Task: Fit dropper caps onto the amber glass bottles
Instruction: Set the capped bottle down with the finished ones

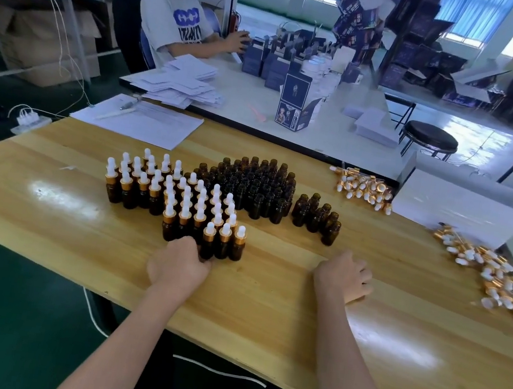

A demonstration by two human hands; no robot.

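Several amber bottles with gold-and-white dropper caps (179, 201) stand clustered on the wooden table (75, 215). Behind them stand several uncapped amber bottles (249, 186), with a smaller uncapped group (317, 218) to the right. My left hand (180, 263) is at the front of the capped cluster, fingers curled round the base of the nearest capped bottle (208, 242). My right hand (344, 278) rests on the table in front of the small group, fingers curled under, with nothing visible in it. Loose dropper caps lie in a far pile (364, 188) and a right-hand pile (490, 270).
A white box (460, 208) sits at the right rear, between the two cap piles. Paper sheets (138, 120) lie at the far left corner. Beyond is a white table (326, 131) with dark cartons, where another person (175, 21) works. A black stool (429, 138) stands to the right.
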